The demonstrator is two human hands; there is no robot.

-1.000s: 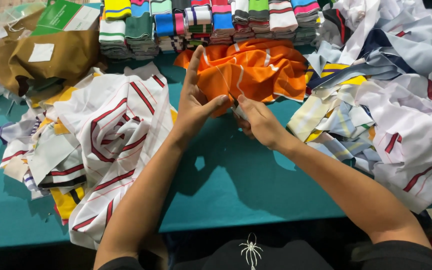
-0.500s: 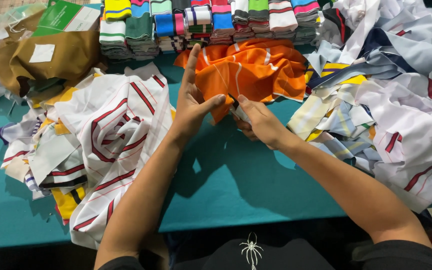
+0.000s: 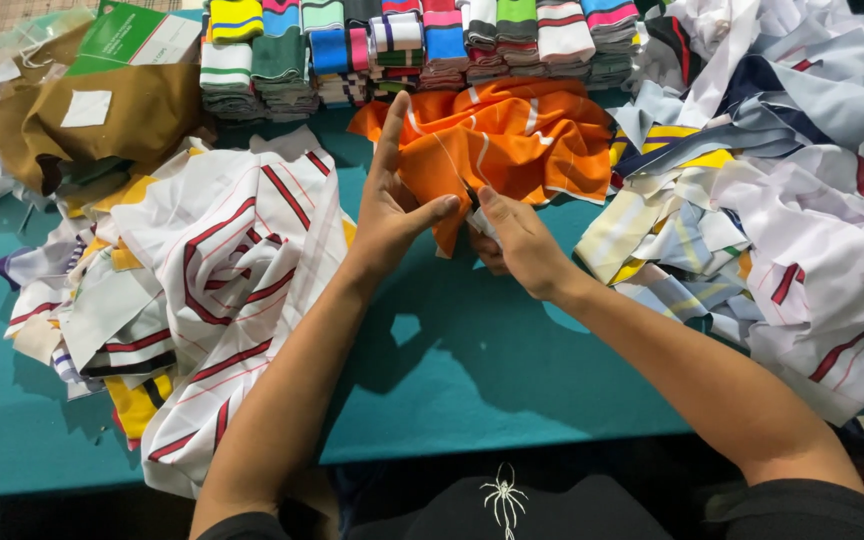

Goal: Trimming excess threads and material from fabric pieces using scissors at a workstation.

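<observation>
Looking down from the head camera, I've got both hands meeting over the near edge of the orange fabric piece (image 3: pixel 497 140), which lies crumpled with thin white stripes on the teal table (image 3: pixel 452 380), just below a row of folded knit collar stacks (image 3: pixel 402 40) in many colours. My left hand (image 3: pixel 392 215) stands upright on its edge, fingers (image 3: pixel 389 135) stretched straight and together pointing up the table, thumb angled out to the right, and the orange cloth sits right behind that palm, its lower corner hanging down between the thumb and the other hand. My right hand (image 3: pixel 517 245) is curled, thumb and fingers pinched together on that hanging corner, with a small pale scrap showing in the pinch; I can't tell whether the scrap is part of the orange piece or something apart. The two thumbs sit nearly tip to tip, just apart. Left of my left forearm lies a heap of white fabric with red and black stripes (image 3: pixel 222 290); to the right, a pile of mixed white, blue and yellow offcuts (image 3: pixel 782 200). In the top-left corner, a brown bundle (image 3: pixel 102 125) sits with a green card (image 3: pixel 137 40) on it.
</observation>
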